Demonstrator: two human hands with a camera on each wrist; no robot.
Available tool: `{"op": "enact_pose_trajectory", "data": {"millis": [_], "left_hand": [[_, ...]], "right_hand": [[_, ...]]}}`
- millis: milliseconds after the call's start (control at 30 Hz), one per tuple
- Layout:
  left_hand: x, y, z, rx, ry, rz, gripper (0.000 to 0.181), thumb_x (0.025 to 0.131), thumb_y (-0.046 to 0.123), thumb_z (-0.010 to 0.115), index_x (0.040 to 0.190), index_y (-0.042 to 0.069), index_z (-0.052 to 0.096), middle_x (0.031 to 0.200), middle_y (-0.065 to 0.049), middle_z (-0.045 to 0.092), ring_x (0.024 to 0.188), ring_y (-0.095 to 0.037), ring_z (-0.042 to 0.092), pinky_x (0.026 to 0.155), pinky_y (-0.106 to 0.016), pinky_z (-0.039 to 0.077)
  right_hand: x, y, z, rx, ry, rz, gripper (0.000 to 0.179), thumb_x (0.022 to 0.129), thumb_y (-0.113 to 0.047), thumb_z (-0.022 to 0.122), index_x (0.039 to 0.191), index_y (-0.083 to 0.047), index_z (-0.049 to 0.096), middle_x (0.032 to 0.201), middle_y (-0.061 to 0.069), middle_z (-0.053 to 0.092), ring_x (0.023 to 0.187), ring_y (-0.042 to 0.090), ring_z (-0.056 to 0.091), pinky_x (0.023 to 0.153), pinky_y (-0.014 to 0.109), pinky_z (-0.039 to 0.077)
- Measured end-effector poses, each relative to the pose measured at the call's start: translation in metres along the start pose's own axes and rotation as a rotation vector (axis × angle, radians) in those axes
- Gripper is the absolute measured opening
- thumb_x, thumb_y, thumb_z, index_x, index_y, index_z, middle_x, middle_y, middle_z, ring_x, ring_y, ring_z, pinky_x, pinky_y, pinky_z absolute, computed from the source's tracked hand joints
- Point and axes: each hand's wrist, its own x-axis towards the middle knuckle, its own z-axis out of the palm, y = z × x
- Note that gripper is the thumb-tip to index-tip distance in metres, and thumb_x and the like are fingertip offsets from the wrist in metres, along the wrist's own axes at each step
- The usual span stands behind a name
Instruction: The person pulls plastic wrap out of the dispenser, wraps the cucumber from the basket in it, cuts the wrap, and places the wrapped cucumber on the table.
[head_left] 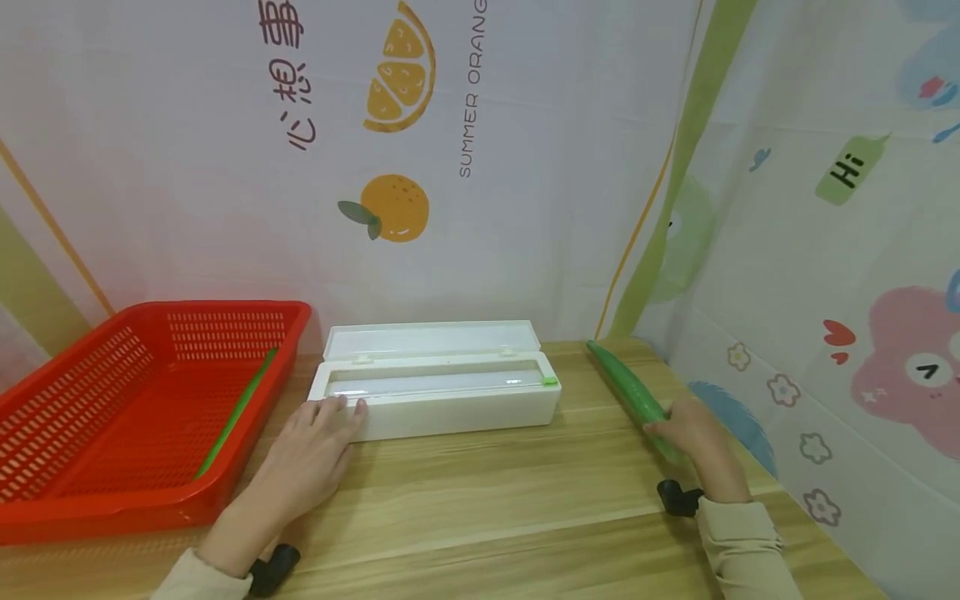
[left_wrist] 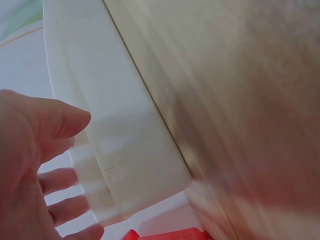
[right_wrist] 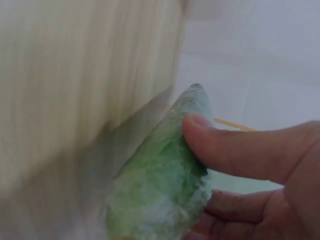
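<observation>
A cucumber (head_left: 628, 385), with shiny clear film visible around it in the right wrist view, lies along the right side of the table. My right hand (head_left: 692, 432) grips its near end, the thumb (right_wrist: 232, 150) pressed along one side and the fingers curled beneath. The white cling film box (head_left: 457, 412) stands at the table's middle with its lid (head_left: 431, 340) raised and a pale roll (head_left: 435, 385) inside. My left hand (head_left: 313, 454) rests its fingers on the box's left front edge, the thumb extended along the front face in the left wrist view.
A red plastic basket (head_left: 120, 508) stands on the left, close to my left forearm. A long green thing (head_left: 238, 412) lies along its right inner wall. A small green slider (head_left: 551, 381) sits at the box's right end. Printed curtains hang behind and to the right.
</observation>
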Motion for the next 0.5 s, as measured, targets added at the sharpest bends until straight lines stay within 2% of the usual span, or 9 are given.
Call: {"op": "enact_pose_trajectory", "data": {"millis": [267,500], "left_hand": [[0.0012,-0.0002,-0.0039,-0.073,-0.025,-0.019,0.044,0.080,0.012,0.066,0.123,0.005,0.059,0.118,-0.024,0.054,0.099,-0.040,0.049,0.087,-0.051,0.043],[0.0004,-0.0010,-0.0046,-0.093,-0.029,-0.029,0.045,0.079,0.012,0.066,0.123,0.006,0.059,0.118,-0.024,0.053,0.098,-0.039,0.048,0.087,-0.051,0.044]], "right_hand": [[-0.0019,0.0028,0.0038,-0.061,0.031,0.006,0.031,0.081,-0.021,0.067,0.064,-0.004,0.047,0.061,0.005,0.044,0.056,0.019,0.044,0.049,0.026,0.037],[0.0016,0.0077,0.0092,-0.090,0.039,0.022,0.032,0.080,-0.022,0.068,0.065,-0.003,0.048,0.063,0.007,0.045,0.059,0.020,0.044,0.051,0.028,0.038]]}}
